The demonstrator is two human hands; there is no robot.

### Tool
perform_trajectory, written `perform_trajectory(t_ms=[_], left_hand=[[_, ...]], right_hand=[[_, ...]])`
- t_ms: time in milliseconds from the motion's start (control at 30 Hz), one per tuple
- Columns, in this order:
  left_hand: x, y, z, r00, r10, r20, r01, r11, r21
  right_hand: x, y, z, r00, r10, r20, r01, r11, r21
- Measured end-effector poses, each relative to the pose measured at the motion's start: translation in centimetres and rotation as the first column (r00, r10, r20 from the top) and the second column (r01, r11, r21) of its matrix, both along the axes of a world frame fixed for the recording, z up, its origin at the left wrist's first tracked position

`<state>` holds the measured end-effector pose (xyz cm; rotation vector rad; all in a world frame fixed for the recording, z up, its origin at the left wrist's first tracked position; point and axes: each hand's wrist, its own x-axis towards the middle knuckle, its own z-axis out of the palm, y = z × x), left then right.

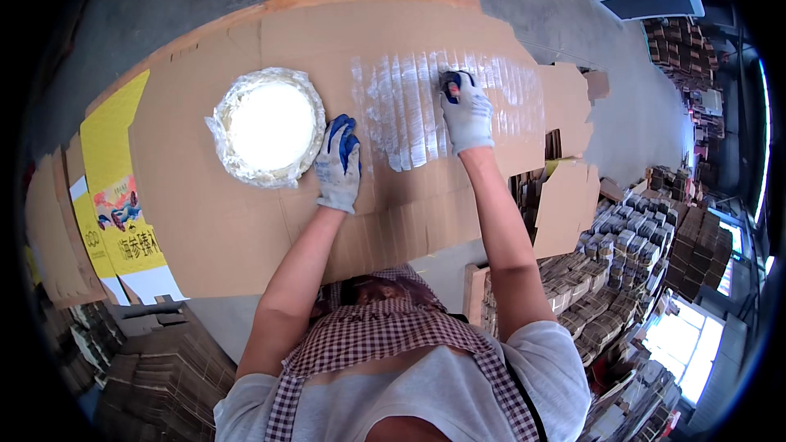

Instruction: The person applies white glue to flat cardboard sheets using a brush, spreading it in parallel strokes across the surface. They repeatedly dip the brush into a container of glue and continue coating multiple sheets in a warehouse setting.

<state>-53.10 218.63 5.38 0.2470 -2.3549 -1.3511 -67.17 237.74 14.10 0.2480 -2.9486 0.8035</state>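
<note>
Glue bowl (268,127), white paste inside

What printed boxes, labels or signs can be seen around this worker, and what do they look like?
Printed carton sheet: far left, flat, yellow and white with a colourful picture.
Plain cardboard sheet: centre, brown, unprinted, streaked with white glue.
Stacks of folded cartons: lower right, brownish bundles.
No screens or signs visible.

A flattened yellow-and-white printed carton (115,188) lies at the left, beside the big brown cardboard sheet (246,221).
</note>
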Motion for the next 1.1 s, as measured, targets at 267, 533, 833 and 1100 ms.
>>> perform_trajectory(t_ms=[267, 533, 833, 1100], left_hand=[[0.2, 0.2, 0.1, 0.999, -0.019, 0.039, 0.018, 1.000, 0.017], [0.0, 0.2, 0.1, 0.999, -0.021, 0.033, 0.021, 1.000, 0.005], [0.3, 0.0, -0.4, 0.999, -0.018, 0.036, 0.018, 1.000, 0.005], [0.5, -0.3, -0.4, 0.998, -0.026, 0.057, 0.027, 1.000, -0.003]], right_hand=[[2.4, -1.7, 0.2, 0.920, -0.120, 0.372, 0.332, 0.743, -0.581], [0.2, -7.3, -1.5, 0.992, -0.062, 0.114, 0.118, 0.794, -0.596], [-1.8, -8.2, -0.5, 0.993, -0.089, -0.081, 0.059, 0.946, -0.320], [-3.7, -7.5, 0.2, 0.988, -0.097, -0.118, 0.100, 0.995, 0.015]])
